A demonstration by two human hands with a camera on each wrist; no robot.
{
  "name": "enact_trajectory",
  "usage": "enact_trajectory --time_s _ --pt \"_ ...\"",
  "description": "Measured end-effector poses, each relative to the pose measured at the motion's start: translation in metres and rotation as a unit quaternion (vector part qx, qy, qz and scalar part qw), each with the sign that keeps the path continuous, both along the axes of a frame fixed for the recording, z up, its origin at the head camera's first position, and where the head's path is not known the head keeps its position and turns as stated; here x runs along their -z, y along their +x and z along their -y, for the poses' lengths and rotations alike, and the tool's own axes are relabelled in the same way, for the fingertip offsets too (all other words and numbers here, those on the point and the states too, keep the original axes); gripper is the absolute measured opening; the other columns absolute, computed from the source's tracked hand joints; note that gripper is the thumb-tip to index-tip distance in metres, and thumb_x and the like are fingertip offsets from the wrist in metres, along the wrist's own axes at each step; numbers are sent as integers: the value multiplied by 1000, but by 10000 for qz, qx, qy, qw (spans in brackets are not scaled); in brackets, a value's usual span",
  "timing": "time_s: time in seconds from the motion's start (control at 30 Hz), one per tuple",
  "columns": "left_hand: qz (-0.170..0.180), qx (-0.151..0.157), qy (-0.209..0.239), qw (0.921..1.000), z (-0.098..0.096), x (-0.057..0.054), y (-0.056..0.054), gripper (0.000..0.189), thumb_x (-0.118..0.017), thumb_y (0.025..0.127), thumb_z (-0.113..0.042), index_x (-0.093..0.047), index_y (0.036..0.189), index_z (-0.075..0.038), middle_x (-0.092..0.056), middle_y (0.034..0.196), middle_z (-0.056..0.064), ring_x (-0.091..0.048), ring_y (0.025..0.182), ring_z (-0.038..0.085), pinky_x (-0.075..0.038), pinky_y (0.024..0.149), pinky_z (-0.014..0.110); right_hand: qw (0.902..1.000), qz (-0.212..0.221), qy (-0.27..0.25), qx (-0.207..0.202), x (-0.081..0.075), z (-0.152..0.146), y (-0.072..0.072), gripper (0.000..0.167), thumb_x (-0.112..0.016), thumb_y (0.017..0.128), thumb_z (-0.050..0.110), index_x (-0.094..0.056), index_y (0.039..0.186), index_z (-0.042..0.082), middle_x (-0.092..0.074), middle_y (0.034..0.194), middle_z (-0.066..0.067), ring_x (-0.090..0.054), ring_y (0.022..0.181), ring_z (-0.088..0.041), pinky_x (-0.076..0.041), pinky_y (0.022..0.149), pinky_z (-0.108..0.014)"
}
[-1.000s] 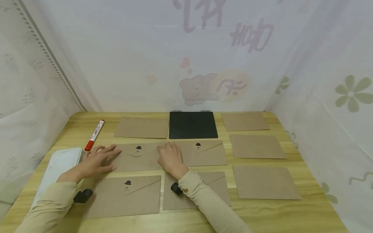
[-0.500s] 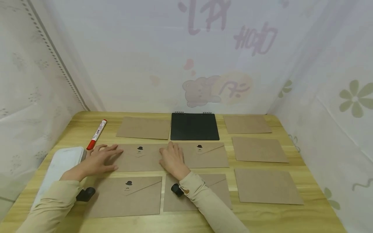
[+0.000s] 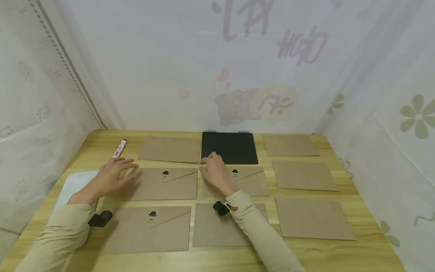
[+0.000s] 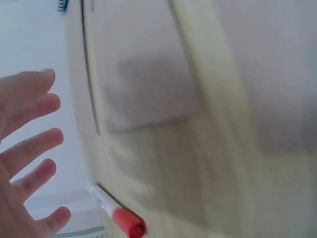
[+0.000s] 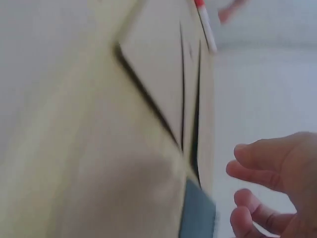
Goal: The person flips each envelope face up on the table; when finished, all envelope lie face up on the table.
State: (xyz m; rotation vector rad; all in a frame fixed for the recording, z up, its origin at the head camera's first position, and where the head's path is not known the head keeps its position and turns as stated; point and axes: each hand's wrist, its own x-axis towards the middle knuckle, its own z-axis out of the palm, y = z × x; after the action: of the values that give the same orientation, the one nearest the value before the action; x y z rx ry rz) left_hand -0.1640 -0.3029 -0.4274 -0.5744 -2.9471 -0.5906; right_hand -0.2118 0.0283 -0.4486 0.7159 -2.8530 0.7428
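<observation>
A brown paper envelope with a small hat print lies face up in the middle row at left, its diagonal flap flat. Above its left end my left hand is raised, fingers spread, holding nothing. My right hand hovers over a second flap-side-up envelope and partly hides it. Its fingers are loosely bent; in the right wrist view nothing sits between thumb and fingers. Two more flap-side-up envelopes lie nearer me, one at left and one at centre, partly under the right forearm.
A black spiral-bound pad lies at the back, beside a plain envelope. Plain envelopes form a column at right. A red-and-white marker and a white rounded flat case are at left, both partly hidden by the left arm.
Both hands have lifted off the middle-left envelope; the right moved right and away from me. That envelope's diagonal flap edge now shows in full. The view has shifted slightly.
</observation>
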Motion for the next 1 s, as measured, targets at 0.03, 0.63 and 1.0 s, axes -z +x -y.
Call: enact_trajectory --time_s 0.03,0.63,1.0 --pt "-148 0 91 9998 -1 1 -3 31 -69 82 -12 -64 111 -1 -50 124 30 -35 114 50 -27 80 70 10000 -4 0 25 -1 -5 -4 16 -63 89 15 -71 101 9 -54 98 -8 -48 86 -22 -41 72 -32" --pt "-61 134 116 9998 -73 18 -75 40 -73 78 -9 -61 114 3 -45 130 31 -27 126 47 -19 99 64 9942 -353 668 -766 10 -14 -26 29 -60 92 17 -64 120 17 -54 116 -5 -48 99 -22 -42 77 -34" --pt "919 -276 -15 9954 -92 38 -92 72 -70 80 -42 -45 137 -4 -29 143 27 -18 130 50 -19 96 68 9927 -320 805 -843 13 -14 -27 27 -59 92 17 -65 118 16 -54 115 -5 -47 99 -22 -43 78 -33"
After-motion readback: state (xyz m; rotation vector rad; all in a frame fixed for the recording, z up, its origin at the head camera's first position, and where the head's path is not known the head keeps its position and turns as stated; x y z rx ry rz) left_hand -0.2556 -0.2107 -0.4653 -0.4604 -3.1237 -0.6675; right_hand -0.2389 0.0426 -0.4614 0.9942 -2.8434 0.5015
